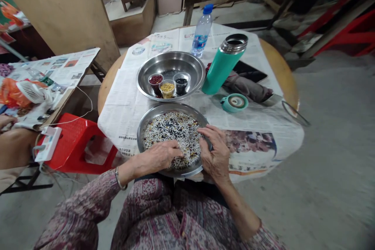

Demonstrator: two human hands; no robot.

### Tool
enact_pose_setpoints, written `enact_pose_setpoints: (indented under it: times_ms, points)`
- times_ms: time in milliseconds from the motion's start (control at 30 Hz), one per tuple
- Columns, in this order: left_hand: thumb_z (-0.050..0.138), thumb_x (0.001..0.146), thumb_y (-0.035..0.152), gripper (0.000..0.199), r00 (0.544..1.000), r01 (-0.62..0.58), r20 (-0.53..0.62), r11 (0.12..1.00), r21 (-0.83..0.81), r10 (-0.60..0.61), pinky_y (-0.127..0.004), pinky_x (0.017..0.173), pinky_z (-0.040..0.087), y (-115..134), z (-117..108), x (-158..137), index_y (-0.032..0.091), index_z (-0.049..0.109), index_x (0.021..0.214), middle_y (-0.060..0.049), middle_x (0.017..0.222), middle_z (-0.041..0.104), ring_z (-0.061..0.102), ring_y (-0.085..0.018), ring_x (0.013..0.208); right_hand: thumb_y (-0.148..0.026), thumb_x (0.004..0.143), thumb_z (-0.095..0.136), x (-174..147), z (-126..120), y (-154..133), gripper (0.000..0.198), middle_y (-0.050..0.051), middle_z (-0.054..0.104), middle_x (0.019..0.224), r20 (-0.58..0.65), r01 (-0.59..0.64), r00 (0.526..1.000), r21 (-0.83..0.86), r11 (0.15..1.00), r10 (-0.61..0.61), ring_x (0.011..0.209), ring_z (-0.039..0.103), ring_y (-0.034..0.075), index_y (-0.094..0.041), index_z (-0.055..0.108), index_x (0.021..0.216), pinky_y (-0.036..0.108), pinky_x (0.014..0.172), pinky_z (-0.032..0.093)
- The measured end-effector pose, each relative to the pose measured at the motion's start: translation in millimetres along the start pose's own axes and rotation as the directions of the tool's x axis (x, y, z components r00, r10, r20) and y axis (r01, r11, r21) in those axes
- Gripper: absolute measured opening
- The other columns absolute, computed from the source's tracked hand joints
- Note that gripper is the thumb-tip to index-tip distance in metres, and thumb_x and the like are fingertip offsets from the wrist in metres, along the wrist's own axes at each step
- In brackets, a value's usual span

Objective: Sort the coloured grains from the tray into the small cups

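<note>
A round metal plate (143,119) in front of me holds a spread layer of mixed white, black, yellow and dark red grains and beans (172,125). My left hand (162,154) reaches over its near side, fingers curled together down at the grains; what they hold, if anything, is hidden. At the right rim rests my right hand (216,152), thumb and fingers apart over the plate's edge. Just behind, a deeper metal basin (170,58) contains three small clear cups: red beans (156,80), yellow beans (167,88) and black beans (181,82).
Newspaper (117,125) covers the round table. A water bottle (202,31), an open green thermos (225,62), its lid (234,102) and a dark folded umbrella-like item (249,86) stand or lie behind and right. A red stool (76,144) and another person's knee (17,144) are left.
</note>
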State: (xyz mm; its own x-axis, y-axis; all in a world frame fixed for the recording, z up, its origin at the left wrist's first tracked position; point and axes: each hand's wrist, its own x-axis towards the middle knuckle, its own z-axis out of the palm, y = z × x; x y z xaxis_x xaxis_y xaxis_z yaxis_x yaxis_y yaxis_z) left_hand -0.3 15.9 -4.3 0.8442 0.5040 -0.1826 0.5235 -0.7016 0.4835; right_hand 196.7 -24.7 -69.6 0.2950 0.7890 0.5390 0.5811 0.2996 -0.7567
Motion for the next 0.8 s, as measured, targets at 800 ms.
enact_pose_setpoints:
  times_ms: [800]
  points:
    - [0.056,0.086,0.01,0.018,0.976,0.101,-0.171,0.978,-0.182,-0.132,-0.027,0.082,0.051,14,6,42,0.017,0.072,0.091,-0.003,0.087,0.073,0.066,-0.016,0.083,-0.02,0.091,0.05,0,1,0,0.023,0.007,0.071,0.104,-0.01,0.004,1.0,0.007,1.0,-0.004,0.116,0.059,0.026,-0.023,0.068,0.105,0.053,0.102,0.046]
